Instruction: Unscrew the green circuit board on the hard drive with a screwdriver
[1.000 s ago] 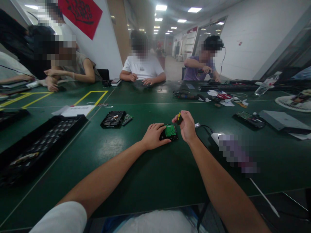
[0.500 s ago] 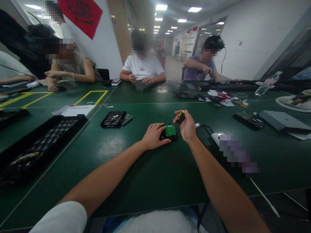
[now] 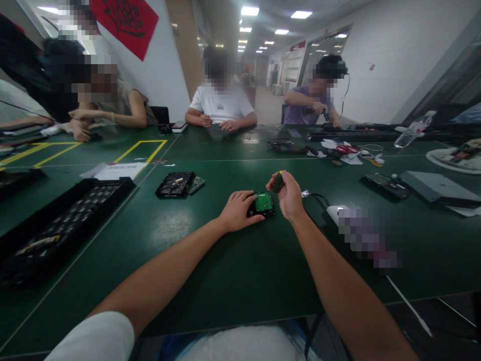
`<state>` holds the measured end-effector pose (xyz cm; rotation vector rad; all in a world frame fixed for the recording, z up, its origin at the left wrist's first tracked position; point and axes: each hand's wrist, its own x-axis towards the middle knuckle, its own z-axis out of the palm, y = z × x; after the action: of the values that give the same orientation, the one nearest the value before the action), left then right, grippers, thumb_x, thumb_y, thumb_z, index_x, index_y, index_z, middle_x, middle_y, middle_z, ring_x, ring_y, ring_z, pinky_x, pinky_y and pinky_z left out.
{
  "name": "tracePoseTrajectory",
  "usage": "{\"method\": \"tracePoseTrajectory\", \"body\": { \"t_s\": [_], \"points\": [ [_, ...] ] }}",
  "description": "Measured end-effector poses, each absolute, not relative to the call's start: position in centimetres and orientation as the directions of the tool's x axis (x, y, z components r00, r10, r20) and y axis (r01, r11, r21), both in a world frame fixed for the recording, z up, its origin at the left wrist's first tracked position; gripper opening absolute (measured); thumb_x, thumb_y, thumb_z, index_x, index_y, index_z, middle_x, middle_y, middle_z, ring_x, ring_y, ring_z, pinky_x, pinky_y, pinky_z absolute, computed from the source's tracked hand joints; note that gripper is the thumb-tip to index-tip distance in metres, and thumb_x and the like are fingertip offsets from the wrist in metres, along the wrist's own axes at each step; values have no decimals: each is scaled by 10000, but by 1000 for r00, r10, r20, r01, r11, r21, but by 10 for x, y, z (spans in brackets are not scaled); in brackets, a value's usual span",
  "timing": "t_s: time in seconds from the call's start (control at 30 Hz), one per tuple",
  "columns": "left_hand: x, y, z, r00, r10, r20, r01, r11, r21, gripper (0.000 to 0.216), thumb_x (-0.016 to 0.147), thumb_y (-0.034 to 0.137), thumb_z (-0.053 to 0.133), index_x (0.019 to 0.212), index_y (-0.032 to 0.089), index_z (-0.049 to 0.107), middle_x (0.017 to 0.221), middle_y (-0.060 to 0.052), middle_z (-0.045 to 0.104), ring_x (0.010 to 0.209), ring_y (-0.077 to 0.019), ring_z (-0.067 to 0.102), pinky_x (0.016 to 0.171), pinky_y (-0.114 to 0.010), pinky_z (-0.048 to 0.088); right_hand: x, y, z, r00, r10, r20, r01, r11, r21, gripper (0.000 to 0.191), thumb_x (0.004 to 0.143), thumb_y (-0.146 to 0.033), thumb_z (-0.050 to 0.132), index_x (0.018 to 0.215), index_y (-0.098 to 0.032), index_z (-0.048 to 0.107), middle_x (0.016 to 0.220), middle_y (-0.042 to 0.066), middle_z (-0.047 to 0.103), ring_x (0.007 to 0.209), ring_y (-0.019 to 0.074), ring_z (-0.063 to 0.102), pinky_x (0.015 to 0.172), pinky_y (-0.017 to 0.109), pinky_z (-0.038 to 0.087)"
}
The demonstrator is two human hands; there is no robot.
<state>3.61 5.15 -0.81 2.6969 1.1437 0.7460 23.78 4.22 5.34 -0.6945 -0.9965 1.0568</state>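
Observation:
A hard drive (image 3: 266, 213) with a green circuit board (image 3: 264, 201) facing up lies flat on the table in front of me. My left hand (image 3: 239, 210) grips its left side, thumb along the near edge and fingers over the far edge. Above the drive's right end, my right hand (image 3: 288, 196) is closed around the dark and yellow handle of a screwdriver (image 3: 278, 182). I cannot make out the screwdriver's tip or whether it touches the drive.
Left of the drive lie a black casing (image 3: 175, 184) and a small loose circuit board (image 3: 197, 185). A long black tray (image 3: 124, 188) stands farther left. To the right are a white power bank (image 3: 336, 213) with a cable, another drive (image 3: 385, 185) and a grey box (image 3: 439, 188). Several people sit opposite.
The screwdriver handle has turned a little in my right hand, showing less yellow, and my right fingers have shifted slightly left. My left hand and the drive have stayed put.

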Motion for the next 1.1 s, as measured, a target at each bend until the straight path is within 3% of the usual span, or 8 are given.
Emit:
{"method": "tracePoseTrajectory", "body": {
  "t_s": [0.37,0.57,0.87,1.1],
  "points": [
    [36,53,-10,590,701,400,640,-709,297,826,900,760,703,1500,201,609,1541,-173,580,1440,-392,520,1229,-588,380,236,39,55,155,927,341,-375,375,-848,306,925,-525,762,959,-261,612,796,-33,698,719,153,671,721,308,554],
    [37,53,-10,587,701,405,645,-707,289,816,906,749,705,1495,193,609,1548,-173,577,1440,-387,519,1232,-582,374,238,40,55,129,921,368,-364,389,-846,309,973,-552,687,1094,-268,705,751,-35,647,673,141,633,675,287,516],
    [36,52,-10,590,700,401,651,-707,276,837,912,765,686,1501,177,603,1545,-182,578,1432,-391,525,1223,-585,381,240,42,54,131,926,353,-373,376,-848,475,1008,-656,566,963,-235,782,768,-1,619,698,150,623,706,308,524],
    [36,51,-9,589,703,397,651,-705,281,816,914,747,698,1499,187,605,1547,-180,577,1437,-388,524,1225,-584,383,238,42,53,138,923,360,-374,385,-844,325,967,-550,693,885,-236,706,807,0,674,735,166,657,718,320,555]
  ]
}}
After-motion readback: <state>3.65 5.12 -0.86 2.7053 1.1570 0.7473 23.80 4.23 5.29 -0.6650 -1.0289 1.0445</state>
